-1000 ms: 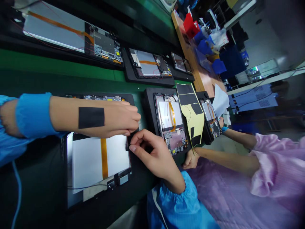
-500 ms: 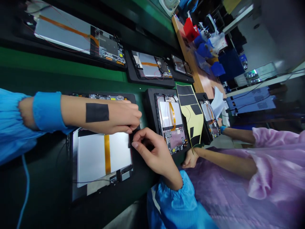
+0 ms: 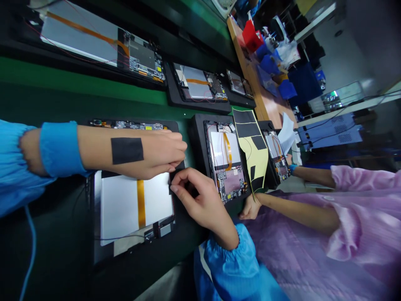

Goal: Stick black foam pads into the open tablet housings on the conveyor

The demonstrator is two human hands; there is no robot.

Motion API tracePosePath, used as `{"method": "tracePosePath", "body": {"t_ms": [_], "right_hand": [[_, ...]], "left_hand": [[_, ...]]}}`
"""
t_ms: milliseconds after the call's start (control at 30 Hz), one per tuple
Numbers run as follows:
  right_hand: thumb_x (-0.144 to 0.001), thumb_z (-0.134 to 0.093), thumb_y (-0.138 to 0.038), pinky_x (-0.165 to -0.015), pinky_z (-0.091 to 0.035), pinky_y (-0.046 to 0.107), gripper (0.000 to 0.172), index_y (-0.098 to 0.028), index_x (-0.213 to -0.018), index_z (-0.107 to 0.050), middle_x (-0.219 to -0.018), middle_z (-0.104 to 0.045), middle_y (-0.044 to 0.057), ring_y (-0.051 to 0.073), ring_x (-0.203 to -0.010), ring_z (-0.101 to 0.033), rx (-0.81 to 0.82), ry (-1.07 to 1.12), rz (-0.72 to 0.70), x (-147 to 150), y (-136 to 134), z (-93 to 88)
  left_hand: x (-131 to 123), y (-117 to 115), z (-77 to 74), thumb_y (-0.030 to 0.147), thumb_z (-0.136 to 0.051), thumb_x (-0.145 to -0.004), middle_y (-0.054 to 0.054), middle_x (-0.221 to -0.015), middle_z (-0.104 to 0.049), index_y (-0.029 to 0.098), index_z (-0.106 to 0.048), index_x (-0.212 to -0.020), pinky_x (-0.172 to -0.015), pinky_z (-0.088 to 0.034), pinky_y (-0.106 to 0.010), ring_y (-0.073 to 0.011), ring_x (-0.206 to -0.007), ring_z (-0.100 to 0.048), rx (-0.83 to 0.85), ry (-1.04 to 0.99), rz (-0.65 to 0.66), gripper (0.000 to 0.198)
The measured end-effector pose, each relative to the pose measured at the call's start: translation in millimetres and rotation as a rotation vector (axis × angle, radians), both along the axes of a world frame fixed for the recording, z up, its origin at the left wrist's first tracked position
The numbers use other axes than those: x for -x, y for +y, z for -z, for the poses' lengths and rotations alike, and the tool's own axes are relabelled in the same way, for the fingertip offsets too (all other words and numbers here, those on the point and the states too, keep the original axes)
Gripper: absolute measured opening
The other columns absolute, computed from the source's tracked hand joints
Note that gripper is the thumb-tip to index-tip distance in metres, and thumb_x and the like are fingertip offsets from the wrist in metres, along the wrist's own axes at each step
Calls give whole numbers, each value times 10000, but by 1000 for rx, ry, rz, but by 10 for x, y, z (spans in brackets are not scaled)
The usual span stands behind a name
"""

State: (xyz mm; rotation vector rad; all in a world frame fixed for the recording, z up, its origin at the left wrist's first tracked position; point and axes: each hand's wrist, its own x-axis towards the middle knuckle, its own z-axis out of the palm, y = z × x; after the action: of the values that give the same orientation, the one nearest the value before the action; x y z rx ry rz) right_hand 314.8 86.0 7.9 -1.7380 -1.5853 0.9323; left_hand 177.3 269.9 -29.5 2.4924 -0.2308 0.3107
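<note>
Nearest, the left hand point(image 3: 161, 150) is reaching in from 9 o'clock, its fingers point(image 3: 175, 156) curling nearly closed, with their tips pressing toward the corner of an open tablet point(image 3: 136, 205). The right hand point(image 3: 202, 200) is coming up from 6 o'clock, its thumb and forefinger pinching almost shut at that same dark corner; the shadow there hides whether either hand is gripping anything. The tablet is lying in a black fixture point(image 3: 184, 125) at about 8 o'clock, showing a white panel crossed by an orange ribbon point(image 3: 141, 205). A black patch point(image 3: 127, 150) is sitting on the left forearm. Beyond, at 3 o'clock, a co-worker's bare hands point(image 3: 250, 207) are working from pink sleeves point(image 3: 354, 213) beside a second tablet point(image 3: 224, 161) and a yellow-and-black sheet point(image 3: 252, 152). Farther, at 1 o'clock, a wooden bench point(image 3: 247, 69) is carrying blue bins point(image 3: 278, 77) and a red bin point(image 3: 252, 36).
</note>
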Motion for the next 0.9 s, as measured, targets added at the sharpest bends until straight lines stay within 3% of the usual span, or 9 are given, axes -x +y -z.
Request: {"method": "tracePosePath", "body": {"t_ms": [467,667,900], "right_hand": [[-1053,-536,-152,-867,-522,316,123,-232,-975,-588,-983,-648,44,193,-957,-637,-55,-114,-111,-2,-22,24],[-1031,-599,-158,-812,-519,300,73,-223,-1053,-624,-1126,-623,62,171,-900,-608,-11,-95,-62,-1,3,9],[-1024,-601,-162,-786,-508,285,77,-225,-997,-635,-1071,-620,31,152,-831,-596,16,-56,2,-1,27,35]], "left_hand": [[-2,6,12,113,-497,-991,-38,-816,-546,189,-512,-745,-730,-302,-375,-205,-756,-417,-33,-21,-12,258],[-14,-11,31,120,-456,-1006,-45,-825,-557,188,-530,-752,-748,-308,-375,-210,-769,-427,-32,-27,-12,273],[-9,-4,-16,113,-457,-985,-41,-817,-569,195,-520,-751,-741,-310,-375,-212,-774,-449,10,-13,-8,256]]}}
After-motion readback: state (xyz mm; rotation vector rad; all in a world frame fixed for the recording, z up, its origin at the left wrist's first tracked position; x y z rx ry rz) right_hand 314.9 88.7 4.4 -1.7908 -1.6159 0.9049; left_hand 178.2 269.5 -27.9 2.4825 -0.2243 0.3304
